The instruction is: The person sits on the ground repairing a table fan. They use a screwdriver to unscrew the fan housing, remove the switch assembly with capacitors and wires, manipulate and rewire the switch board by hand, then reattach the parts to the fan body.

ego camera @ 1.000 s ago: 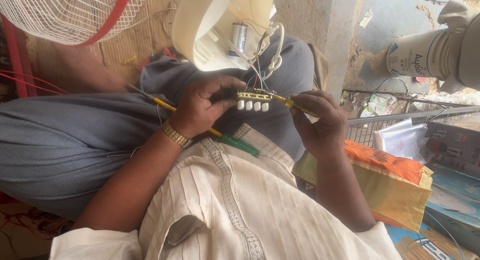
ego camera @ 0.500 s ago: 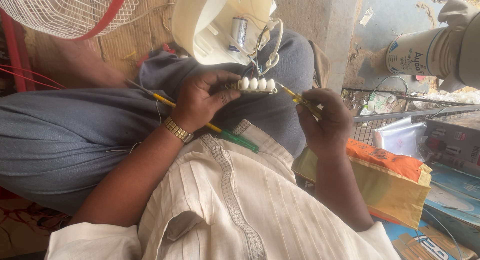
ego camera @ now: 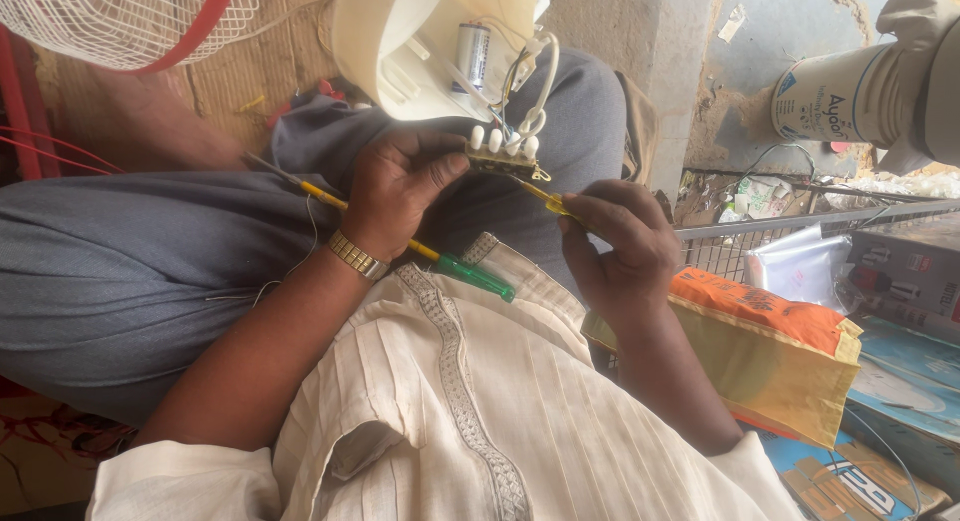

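1. Switch block [ego camera: 503,153], a small push-button unit with a row of white keys, sits at the centre of the scene above the person's lap, tethered by thin wires to the cream plastic fan housing [ego camera: 400,51] that rests against the raised knee.

2. A white wire fan guard with a red rim [ego camera: 130,16] lies at the top left on a woven mat [ego camera: 230,81]; a concrete pillar [ego camera: 640,51] rises behind the knee, and a wire mesh rack [ego camera: 720,246] at the right holds an orange and yellow bag [ego camera: 770,341] and boxed goods.

3. The left hand [ego camera: 400,186] is curled almost closed, thumb and fingertips pinching the switch block's near end. It appears to hold the part level so the terminals face the tool.

4. A long screwdriver with a yellow shaft and green handle [ego camera: 470,274] is tucked under that same hand, running across the grey trousers [ego camera: 150,271], seemingly parked within easy reach.

5. The right hand [ego camera: 615,246] is closed in a loose fist around a second, yellow-handled tool [ego camera: 545,198], its tip touching the block's lower right corner; the angle suggests work on a terminal there.

6. A gold-coloured wristwatch [ego camera: 357,256] circles the left wrist above the pleated cream shirt [ego camera: 480,411].
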The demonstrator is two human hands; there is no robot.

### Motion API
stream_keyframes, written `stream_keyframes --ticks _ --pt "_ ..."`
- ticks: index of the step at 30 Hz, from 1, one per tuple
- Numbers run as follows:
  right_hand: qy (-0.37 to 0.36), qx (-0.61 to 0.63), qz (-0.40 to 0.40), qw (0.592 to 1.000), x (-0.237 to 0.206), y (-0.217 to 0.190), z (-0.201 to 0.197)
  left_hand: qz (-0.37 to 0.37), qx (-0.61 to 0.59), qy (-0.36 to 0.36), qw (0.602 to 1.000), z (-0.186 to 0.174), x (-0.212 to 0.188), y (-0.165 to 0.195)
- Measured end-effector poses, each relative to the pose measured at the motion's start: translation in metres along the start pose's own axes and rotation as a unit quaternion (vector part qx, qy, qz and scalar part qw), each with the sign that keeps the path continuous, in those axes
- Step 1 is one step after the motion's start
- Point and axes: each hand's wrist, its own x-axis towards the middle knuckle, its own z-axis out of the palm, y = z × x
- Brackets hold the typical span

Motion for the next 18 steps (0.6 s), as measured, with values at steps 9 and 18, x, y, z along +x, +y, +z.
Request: stream_keyframes --ticks 9,18 --pt "-0.051 -0.014 -0.027 0.998 0.02 -0.008 -0.002 -0.029 -0.018 0.011 0.999 0.001 0.0 -0.001" --pt "-0.101 -0.02 -0.027 0.994 0.032 -0.01 -0.006 0.003 0.019 0.01 1.0 0.008 0.0 0.002"
